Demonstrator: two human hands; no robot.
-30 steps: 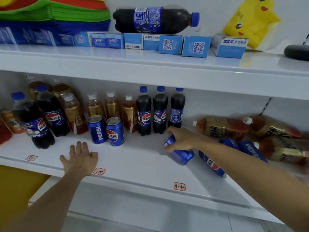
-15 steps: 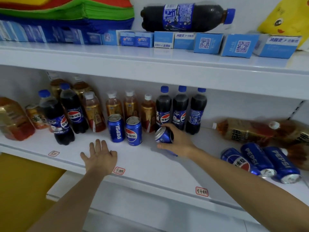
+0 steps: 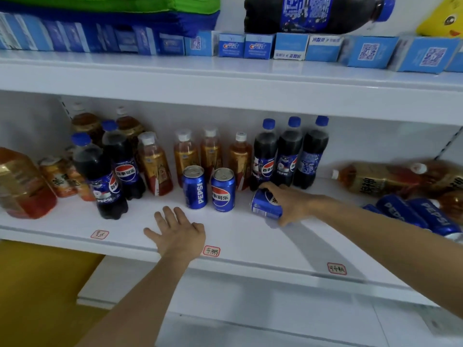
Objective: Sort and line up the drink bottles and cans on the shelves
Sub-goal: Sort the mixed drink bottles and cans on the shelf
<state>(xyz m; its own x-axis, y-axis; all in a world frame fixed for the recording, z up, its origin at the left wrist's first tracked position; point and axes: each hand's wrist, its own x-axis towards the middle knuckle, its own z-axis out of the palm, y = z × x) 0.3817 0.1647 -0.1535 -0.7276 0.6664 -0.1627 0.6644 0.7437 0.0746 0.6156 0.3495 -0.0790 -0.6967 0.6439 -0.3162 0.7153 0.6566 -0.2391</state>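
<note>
My right hand (image 3: 292,202) grips a blue Pepsi can (image 3: 265,205), tilted, just above the middle shelf (image 3: 250,236), right of two upright Pepsi cans (image 3: 209,189). Behind the held can stand three dark Pepsi bottles (image 3: 288,151). Three amber tea bottles (image 3: 210,152) stand in a row behind the upright cans. My left hand (image 3: 179,232) lies flat and empty on the shelf near its front edge. Several Pepsi cans (image 3: 416,214) and amber bottles (image 3: 385,177) lie on their sides at the right.
More Pepsi and tea bottles (image 3: 110,159) cluster at the left, beside a large amber jug (image 3: 22,184). The upper shelf carries blue boxes (image 3: 258,46) with a large cola bottle (image 3: 310,13) lying on them. Red-bordered labels (image 3: 211,251) mark the shelf's front.
My right hand lifted a can from the lying pile at the right and carried it left to a spot beside the two upright cans. The left hand stayed flat on the shelf.
</note>
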